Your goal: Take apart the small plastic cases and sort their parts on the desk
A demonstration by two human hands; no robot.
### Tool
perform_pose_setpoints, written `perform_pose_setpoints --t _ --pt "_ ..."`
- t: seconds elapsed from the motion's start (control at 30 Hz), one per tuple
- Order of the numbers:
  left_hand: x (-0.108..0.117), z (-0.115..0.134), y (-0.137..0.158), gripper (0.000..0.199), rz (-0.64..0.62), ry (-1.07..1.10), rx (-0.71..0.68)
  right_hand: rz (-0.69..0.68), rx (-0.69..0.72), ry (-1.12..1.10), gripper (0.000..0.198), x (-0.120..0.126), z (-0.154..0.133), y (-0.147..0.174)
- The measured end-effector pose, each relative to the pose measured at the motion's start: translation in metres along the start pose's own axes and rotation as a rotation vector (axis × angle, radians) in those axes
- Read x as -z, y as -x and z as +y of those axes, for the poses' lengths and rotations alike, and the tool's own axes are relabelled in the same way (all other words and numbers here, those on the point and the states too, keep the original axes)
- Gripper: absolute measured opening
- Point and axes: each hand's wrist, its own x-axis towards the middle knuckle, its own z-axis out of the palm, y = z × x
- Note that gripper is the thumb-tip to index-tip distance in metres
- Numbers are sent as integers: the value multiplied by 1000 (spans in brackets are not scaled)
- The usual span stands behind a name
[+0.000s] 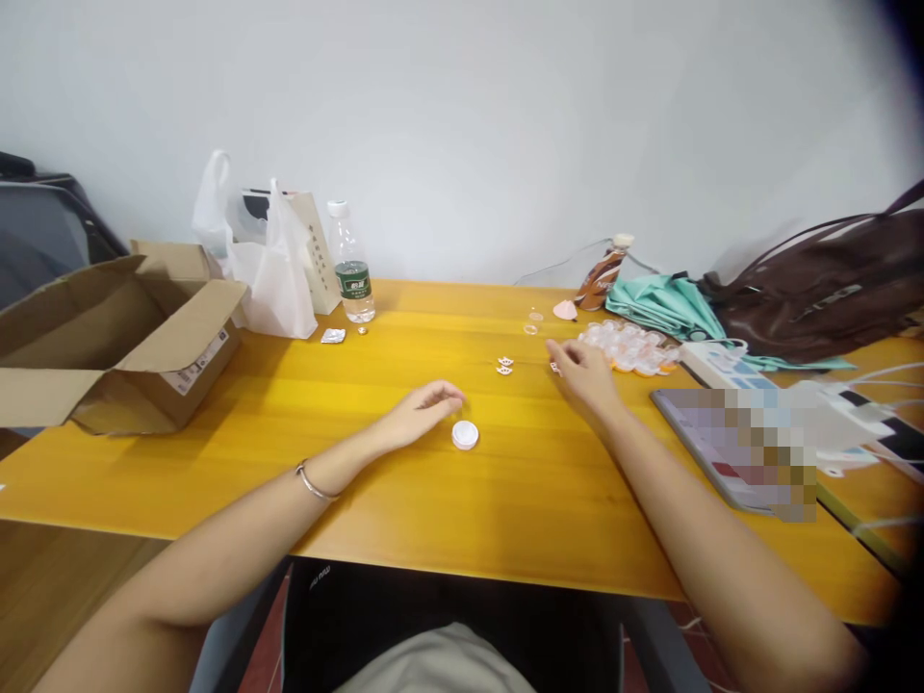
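Observation:
My left hand (427,414) rests on the table with loosely curved fingers, thumb and fingers slightly apart and nothing visible in them. Just right of its fingertips lies a small round white lidded case or disc (466,435). My right hand (586,373) reaches farther out, thumb and index finger bent with a gap between them. Right at its fingertips is a small white cutout piece (555,368), partly hidden by the hand; whether they touch I cannot tell. Two similar white crown-like pieces (504,366) lie left of it. Beyond are thin clear rings (531,329) and a pink cone-like piece (565,310).
Clustered clear and orange cups (635,348) sit beside my right hand. Farther right are a tablet (711,452), power strip (729,364), green cloth (660,306) and brown bag (823,289). An open cardboard box (184,371), white plastic bag (270,279) and water bottle (355,274) stand left.

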Motion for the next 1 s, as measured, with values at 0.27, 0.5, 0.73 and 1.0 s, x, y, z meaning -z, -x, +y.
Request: perform_pose_setpoints --t 0.27,0.5,0.73,1.0 --pt "1 -3 6 36 -185 -307 -180 -778 486 -150 46 -26 -59 50" --pt "-1 -3 2 34 -160 -225 -103 -778 501 -108 38 -34 -68 62" --pt "-2 -2 2 32 -126 -162 -21 -791 488 -76 33 -33 -69 61" --pt "-2 0 1 27 -75 -121 -8 -777 456 -83 23 -33 -71 64"
